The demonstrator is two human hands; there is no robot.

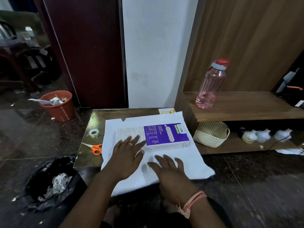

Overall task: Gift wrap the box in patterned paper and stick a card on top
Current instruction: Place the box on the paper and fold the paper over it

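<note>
Left hand [127, 159] lies flat with fingers spread, fingertips resting on the white printed end of the box [162, 136], thumb down along its near side. Right hand [171, 172] is just to the right and nearer, fingers straight and fanned over the paper [189, 163], holding nothing; it's a bit blurred, so I can't tell if it actually touches the sheet. There's a pinkish thread band on that wrist.

The box is purple and white, lying flat in the middle of the paper, long side running left to right. The paper shows its plain white side up and covers most of the small table [97, 117], with the near edge drooping over the front. A little card [167, 111] with yellow print peeks out at the far right corner of the table, partly under the paper.

Left of the paper on the bare tabletop: a tape roll [94, 133], and nearer, orange-handled scissors [93, 147].

Containers: an orange bin [60, 109] on the floor at far left, filled with paper scraps and wrappers. A black bag [49, 181] on the floor at near left holds crumpled silvery stuff. On the wooden shelf [246, 111] to the right stands a pink bottle [210, 86] with a red cap, a little liquid at the bottom. Under the shelf sits a cream woven basket [212, 134], tilted; I can't see its contents.
</note>
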